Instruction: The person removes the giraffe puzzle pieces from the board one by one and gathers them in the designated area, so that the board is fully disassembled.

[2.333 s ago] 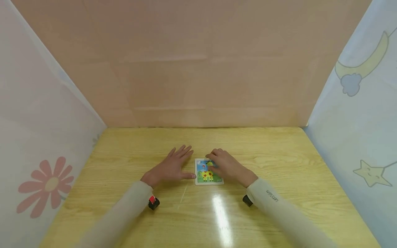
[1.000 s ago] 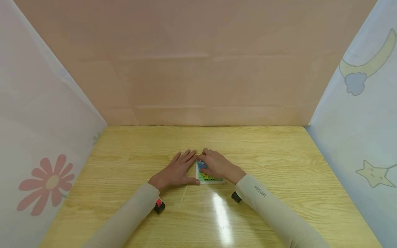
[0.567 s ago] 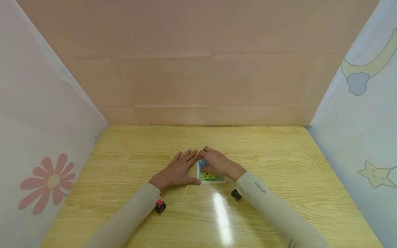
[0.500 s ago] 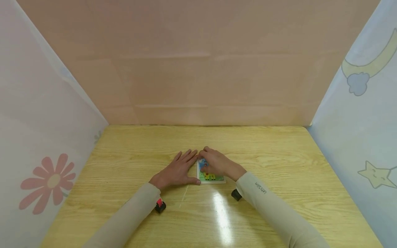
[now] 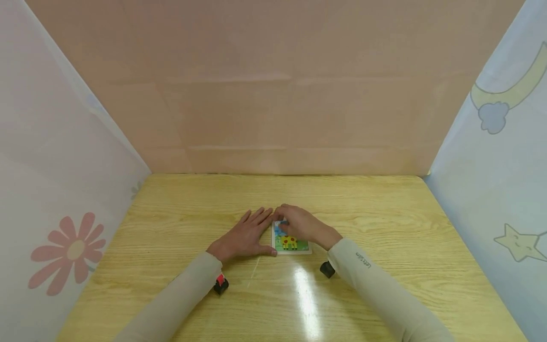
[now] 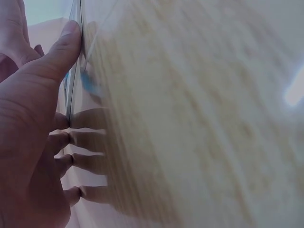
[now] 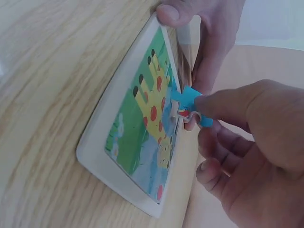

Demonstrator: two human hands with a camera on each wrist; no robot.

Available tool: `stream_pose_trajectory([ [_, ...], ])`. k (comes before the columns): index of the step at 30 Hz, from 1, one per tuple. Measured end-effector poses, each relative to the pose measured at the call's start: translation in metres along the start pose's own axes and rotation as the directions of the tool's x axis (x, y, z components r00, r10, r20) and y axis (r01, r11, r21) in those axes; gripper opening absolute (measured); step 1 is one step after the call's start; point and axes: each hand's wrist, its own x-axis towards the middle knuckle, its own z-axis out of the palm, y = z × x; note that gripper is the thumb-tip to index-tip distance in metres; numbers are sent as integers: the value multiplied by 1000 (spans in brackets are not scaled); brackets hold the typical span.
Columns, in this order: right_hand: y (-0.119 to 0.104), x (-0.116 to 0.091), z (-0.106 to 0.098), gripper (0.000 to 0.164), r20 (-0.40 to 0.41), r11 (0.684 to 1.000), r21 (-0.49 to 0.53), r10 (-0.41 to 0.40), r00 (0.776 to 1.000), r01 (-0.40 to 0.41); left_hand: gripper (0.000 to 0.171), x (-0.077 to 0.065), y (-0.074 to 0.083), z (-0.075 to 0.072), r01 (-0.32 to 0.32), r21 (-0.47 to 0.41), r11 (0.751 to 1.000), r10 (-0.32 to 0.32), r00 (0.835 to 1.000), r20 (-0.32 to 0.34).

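A small giraffe jigsaw puzzle in a white tray [image 7: 102,164] lies flat on the table. My right hand [image 5: 304,224] reaches over its upper left part in the head view. Between thumb and fingertips it pinches a light blue puzzle piece [image 7: 190,97], raised and tilted at the tray's edge in the right wrist view. My left hand [image 5: 244,238] lies with fingers spread beside the tray's left edge, its thumb [image 6: 70,40] at the near left corner. The right hand hides part of the picture in the head view.
The wooden table [image 5: 192,204] shines with a glare streak near its front. A brown panel [image 5: 239,114] stands behind it, with printed side walls left and right. Black wrist cameras sit under both sleeves.
Over two seconds, the left hand has shifted right against the tray. The right hand has moved left to the upper left corner, and its thumb has since risen, uncovering more of the giraffe's body.
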Motion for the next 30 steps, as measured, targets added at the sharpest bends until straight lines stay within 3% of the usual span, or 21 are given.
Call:
stream_pose_trajectory([
  [8,3,-4,-14,18,-12,995,94,43,999,-41,109,-2,4,-4,13,36,999,-14,1000,27],
  [17,28,-21,-34,8,-46,988,87,133,990,-129,110,0,4,-4,18,61,998,-21,999,49],
  [30,68,-50,-62,9,-73,969,84,239,968,-233,111,-1,6,-6,14,69,997,-18,998,60],
])
